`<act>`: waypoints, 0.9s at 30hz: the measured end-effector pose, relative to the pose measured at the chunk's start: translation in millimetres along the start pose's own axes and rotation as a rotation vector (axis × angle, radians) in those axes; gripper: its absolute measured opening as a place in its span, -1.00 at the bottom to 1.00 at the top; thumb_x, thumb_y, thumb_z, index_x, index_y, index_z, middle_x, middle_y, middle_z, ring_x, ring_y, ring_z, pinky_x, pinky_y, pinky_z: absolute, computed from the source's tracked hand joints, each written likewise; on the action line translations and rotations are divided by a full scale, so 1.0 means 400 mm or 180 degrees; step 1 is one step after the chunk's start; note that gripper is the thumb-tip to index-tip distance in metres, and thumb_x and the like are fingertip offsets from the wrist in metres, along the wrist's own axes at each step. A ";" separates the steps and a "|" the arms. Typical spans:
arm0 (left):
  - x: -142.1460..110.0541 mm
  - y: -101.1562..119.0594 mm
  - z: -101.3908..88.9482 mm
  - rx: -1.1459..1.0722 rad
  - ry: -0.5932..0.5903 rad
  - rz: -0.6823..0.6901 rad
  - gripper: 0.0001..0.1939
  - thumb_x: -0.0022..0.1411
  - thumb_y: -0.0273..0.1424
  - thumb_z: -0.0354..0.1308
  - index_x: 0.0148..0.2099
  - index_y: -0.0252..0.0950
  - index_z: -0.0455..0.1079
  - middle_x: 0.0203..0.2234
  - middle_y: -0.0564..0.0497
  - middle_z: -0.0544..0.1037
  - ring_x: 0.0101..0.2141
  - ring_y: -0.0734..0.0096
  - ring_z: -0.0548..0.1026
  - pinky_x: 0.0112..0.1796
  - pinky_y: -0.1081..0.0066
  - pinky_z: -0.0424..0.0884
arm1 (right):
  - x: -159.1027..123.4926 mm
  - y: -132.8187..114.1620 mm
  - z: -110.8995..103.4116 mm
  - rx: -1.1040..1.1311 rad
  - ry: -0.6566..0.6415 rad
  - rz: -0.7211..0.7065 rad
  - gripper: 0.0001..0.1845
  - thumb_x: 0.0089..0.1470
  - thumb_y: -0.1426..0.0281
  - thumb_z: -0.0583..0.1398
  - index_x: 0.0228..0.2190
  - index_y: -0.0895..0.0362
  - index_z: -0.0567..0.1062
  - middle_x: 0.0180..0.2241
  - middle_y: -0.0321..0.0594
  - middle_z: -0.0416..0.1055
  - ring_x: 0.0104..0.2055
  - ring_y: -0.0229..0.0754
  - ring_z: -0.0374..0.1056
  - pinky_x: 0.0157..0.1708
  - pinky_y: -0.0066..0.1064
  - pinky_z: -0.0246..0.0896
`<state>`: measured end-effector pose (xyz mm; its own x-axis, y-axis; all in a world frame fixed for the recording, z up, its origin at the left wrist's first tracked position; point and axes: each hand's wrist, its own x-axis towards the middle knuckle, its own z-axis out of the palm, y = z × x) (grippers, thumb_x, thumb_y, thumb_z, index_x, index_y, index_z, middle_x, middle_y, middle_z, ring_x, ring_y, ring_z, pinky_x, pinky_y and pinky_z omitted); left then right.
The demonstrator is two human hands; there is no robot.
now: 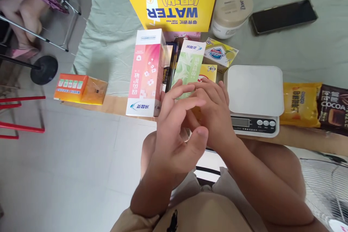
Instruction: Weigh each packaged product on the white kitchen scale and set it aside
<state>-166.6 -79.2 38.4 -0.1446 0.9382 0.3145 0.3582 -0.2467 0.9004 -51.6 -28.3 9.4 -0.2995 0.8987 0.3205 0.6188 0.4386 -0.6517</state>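
Observation:
My left hand (174, 130) is raised in front of me with its fingers stretched out and apart, thumb toward me. My right hand (216, 116) lies right behind it, back up, fingers extended and touching the left hand's fingers. I see nothing held in either hand. Just beyond the fingertips stand a green box (190, 67) and a small yellow box (208, 72), its lower part hidden by my hands. A tall pink and white box (146, 74) stands to the left of them. A white kitchen scale (254, 96) sits just right of my right hand.
Further back are a big yellow box marked WATER (174, 0), a soap box (220, 54), a cream jar (231, 14) and a dark phone (282, 16). Right: a yellow snack pack (300, 103) and a cocoa pack (334, 110). Left: an orange box (78, 88). Another person's legs (24, 7) show top left.

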 end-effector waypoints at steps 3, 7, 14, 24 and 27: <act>-0.005 0.010 0.006 0.0072 -0.0018 -0.0009 -0.64 0.47 -0.05 0.11 0.13 -0.07 0.55 0.23 -0.06 0.48 0.37 -0.08 0.34 0.45 -0.14 0.22 | -0.006 0.003 -0.003 0.0074 -0.0085 0.0067 -0.82 0.36 0.24 0.11 -0.21 0.01 0.49 0.14 -0.10 0.55 0.39 0.09 0.30 0.46 0.20 0.02; 0.001 0.009 0.005 0.0096 0.0086 0.0126 -0.69 0.45 -0.11 0.15 0.11 -0.05 0.56 0.21 -0.06 0.49 0.35 -0.01 0.36 0.49 -0.06 0.15 | -0.020 0.012 -0.017 0.0201 -0.0154 0.0099 -0.78 0.34 0.28 0.10 -0.08 -0.01 0.51 0.21 -0.05 0.49 0.35 0.05 0.34 0.38 0.21 0.18; 0.011 -0.036 0.015 0.0168 -0.0018 -0.0390 -0.54 0.38 -0.01 0.24 0.22 -0.04 0.52 0.28 -0.04 0.48 0.48 -0.06 0.16 0.51 -0.12 0.02 | -0.056 0.026 -0.015 0.0196 -0.0532 0.0071 -0.40 0.38 0.32 -0.02 0.37 0.14 0.28 0.44 0.13 0.25 0.54 0.09 0.13 0.49 0.24 0.07; -0.010 0.044 0.138 -0.1084 -0.0695 -0.0291 -0.41 0.42 0.11 0.10 0.35 0.02 0.42 0.56 0.07 0.08 0.55 -0.17 0.00 0.51 -0.26 0.04 | -0.155 0.083 -0.075 0.0544 0.0933 -0.0160 -0.14 0.27 0.62 0.08 0.50 -0.05 0.06 0.60 -0.13 -0.28 0.60 0.02 -0.07 0.38 -0.11 0.42; -0.002 0.029 0.186 -0.1425 -0.1138 -0.0370 -0.40 0.43 0.10 0.09 0.40 0.05 0.36 0.56 0.05 0.09 0.56 -0.22 -0.08 0.38 -0.31 0.32 | -0.176 0.114 -0.101 0.0200 0.0990 0.0221 -0.08 0.25 0.62 0.09 0.51 -0.13 0.03 0.60 -0.18 -0.26 0.61 0.13 -0.14 0.27 -0.01 0.55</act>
<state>-93.8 -64.9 26.2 0.1886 0.9697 0.1551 -0.0774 -0.1428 0.9867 27.0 -71.8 -14.9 -0.0160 0.8867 0.4621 0.5809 0.3844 -0.7174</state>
